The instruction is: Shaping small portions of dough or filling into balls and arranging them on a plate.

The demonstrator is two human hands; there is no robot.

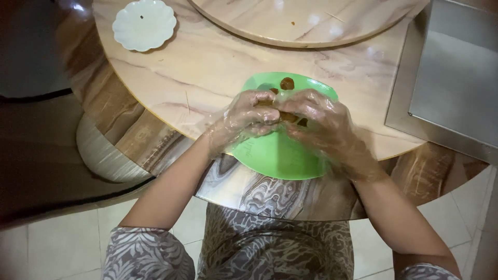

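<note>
Both hands gloved in thin clear plastic, brought together over a green plate (275, 155) at the near edge of a round marbled table (207, 67). Left hand (244, 116) curled, fingers (262, 111) narrow and closed around a brown sticky food piece (288, 116); right hand (324, 127) likewise curled, fingertips meeting the left ones on the same piece. Piece mostly hidden between the fingertips, only a dark brown edge visible; exact grip not resolvable through the wrinkled glove film. One small brown lump (287, 83) lying on the plate just beyond the fingertips, apart from them. Plate directly beneath both hands, its near rim overhanging the table edge toward the lap. Small white scalloped dish (144, 24) well away, beyond and to the left of the left fingers; raised round turntable (306, 21) farther beyond both hands; metal tray (451, 78) beyond and to the right of the right fingers. Risks, as judged: loose glove film likely to stick to the tacky piece and tear or pull off a fingertip; downward pressure from the wrists on the overhanging rim could tip the plate off the edge; fragments could slip between fingers onto the patterned clothing below.
</note>
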